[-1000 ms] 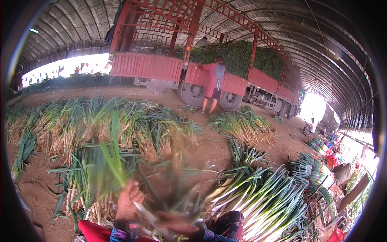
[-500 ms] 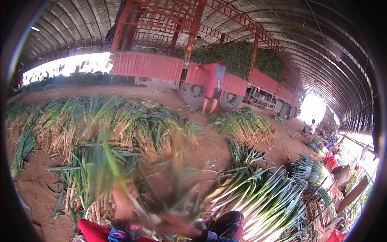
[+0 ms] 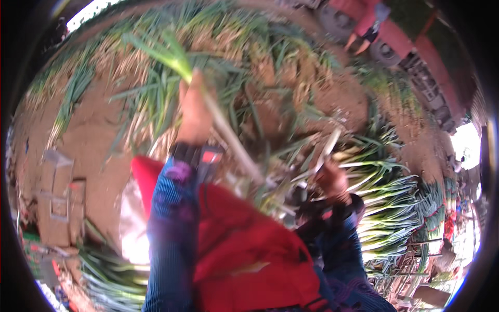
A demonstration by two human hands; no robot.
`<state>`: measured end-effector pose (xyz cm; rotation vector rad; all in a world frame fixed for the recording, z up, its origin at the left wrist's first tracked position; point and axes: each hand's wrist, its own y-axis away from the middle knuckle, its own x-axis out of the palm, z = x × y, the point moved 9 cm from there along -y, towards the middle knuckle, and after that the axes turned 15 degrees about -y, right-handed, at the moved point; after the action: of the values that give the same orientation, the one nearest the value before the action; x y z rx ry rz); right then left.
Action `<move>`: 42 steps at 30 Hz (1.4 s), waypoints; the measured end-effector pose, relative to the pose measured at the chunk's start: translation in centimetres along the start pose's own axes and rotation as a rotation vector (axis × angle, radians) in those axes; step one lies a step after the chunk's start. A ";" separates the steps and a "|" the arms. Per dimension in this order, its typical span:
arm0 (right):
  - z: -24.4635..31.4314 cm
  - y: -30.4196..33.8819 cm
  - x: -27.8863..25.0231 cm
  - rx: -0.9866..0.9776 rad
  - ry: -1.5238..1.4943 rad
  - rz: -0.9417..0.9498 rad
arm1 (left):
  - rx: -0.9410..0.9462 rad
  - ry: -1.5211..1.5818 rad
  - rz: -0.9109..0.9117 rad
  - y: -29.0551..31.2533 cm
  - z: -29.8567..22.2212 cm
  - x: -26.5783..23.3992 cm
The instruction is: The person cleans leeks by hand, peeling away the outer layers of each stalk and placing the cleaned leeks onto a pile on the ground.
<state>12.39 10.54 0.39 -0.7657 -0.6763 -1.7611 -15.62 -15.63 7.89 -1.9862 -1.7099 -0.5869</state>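
Observation:
My left hand (image 3: 195, 114) is closed round a long green onion (image 3: 232, 137). Its green leaves fan out above the fist, and its white shank slants down to the right. To the right, my right hand (image 3: 332, 182) is curled with a pale, whitish strip-like piece (image 3: 328, 147) rising from the fingers; motion blur hides what part of an onion it is. Beside that hand lies a spread pile of clean white-stemmed green onions (image 3: 390, 208). Soil-coloured, untrimmed green onions (image 3: 150, 104) lie behind my left hand.
More bundles of untrimmed onions (image 3: 223, 36) lie in a row across the earth floor. A red truck (image 3: 416, 31) stands at the far right, with a person (image 3: 366, 36) beside it. A stool-like frame (image 3: 60, 197) is at the left, and red cloth (image 3: 244, 249) covers my lap.
The view has tilted down and turned. My left hand still holds the green onion. My right hand, blurred near the onion's lower end before, has moved away to the right and now shows the pale piece.

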 end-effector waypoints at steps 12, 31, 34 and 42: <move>-8.4 -1.5 10.3 -0.179 1.082 0.179 | 0.049 -0.153 -0.042 2.8 2.8 2.2; -13.3 -1.2 4.0 -0.257 1.569 0.113 | 0.138 -0.376 -0.195 2.6 13.4 -2.8; -13.9 -1.8 2.1 -0.568 1.496 0.207 | 0.202 -0.474 -0.152 2.8 12.1 -1.6; -17.0 -5.6 -1.7 -0.280 1.365 0.165 | 0.231 -0.328 -0.234 2.6 10.1 -2.5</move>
<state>4.52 0.36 -12.21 0.2998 0.5413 -1.7664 -13.10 -11.96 -1.89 -1.8059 -2.1175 -0.1284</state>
